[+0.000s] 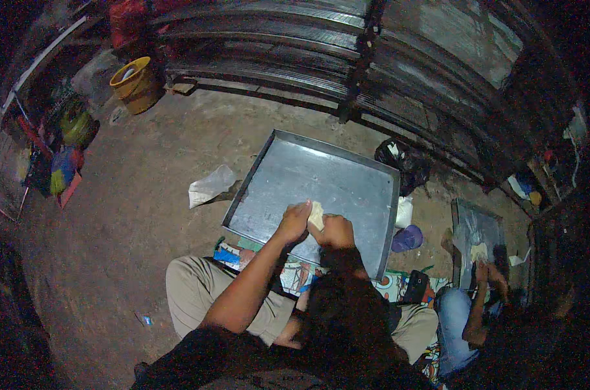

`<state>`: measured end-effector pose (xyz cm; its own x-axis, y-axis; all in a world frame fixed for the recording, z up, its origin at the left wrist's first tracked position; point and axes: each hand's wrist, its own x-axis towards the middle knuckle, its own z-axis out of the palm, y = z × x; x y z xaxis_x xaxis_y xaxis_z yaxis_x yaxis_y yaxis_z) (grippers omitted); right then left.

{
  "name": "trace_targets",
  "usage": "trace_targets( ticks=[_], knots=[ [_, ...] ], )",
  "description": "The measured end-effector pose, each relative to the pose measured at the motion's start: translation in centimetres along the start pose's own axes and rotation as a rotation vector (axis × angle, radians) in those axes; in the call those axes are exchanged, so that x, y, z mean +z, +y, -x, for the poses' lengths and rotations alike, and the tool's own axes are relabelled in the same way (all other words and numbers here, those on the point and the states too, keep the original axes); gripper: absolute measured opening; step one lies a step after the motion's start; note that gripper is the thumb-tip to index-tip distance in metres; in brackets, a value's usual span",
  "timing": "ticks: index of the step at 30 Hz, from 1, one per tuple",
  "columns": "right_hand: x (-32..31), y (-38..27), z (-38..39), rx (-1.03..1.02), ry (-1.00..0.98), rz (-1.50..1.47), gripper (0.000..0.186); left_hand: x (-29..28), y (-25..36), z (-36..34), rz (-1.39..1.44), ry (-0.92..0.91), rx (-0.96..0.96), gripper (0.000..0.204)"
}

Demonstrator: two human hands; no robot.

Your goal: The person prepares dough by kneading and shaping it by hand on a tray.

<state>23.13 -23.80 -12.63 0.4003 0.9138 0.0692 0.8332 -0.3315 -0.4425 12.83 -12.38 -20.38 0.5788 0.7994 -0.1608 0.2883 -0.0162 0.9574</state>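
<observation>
A small lump of pale dough (316, 215) is gripped between my two hands over the near half of a large square metal tray (295, 170). My left hand (293, 225) is closed on the dough's left side. Against its lower right side, my right hand (336, 233) is closed too, its fingers curled. Part of the dough is hidden by the fingers. Thin pale smears mark the tray's surface around it.
A white bag (210, 187) lies left of the tray; a purple cup (407, 238) and black plastic bag (402, 168) are at its right. A phone (416, 286) rests on the patterned mat. At right, another person's hands (490, 276) hold dough over a second tray (464, 218). A yellow bucket (138, 91) stands far left.
</observation>
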Motion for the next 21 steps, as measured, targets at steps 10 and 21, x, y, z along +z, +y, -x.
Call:
trace_targets(
  ticks=[10, 21],
  knots=[
    [0.8, 4.2, 0.0, 0.025, -0.022, -0.594, 0.047, -2.1, 5.8, 3.6, -0.262, -0.388, 0.559, 0.084],
    [-1.9, 2.1, 0.0, 0.156, -0.147, -0.402, 0.055, -0.5, 4.7, 3.4, -0.124, -0.163, 0.331, 0.040]
  ],
)
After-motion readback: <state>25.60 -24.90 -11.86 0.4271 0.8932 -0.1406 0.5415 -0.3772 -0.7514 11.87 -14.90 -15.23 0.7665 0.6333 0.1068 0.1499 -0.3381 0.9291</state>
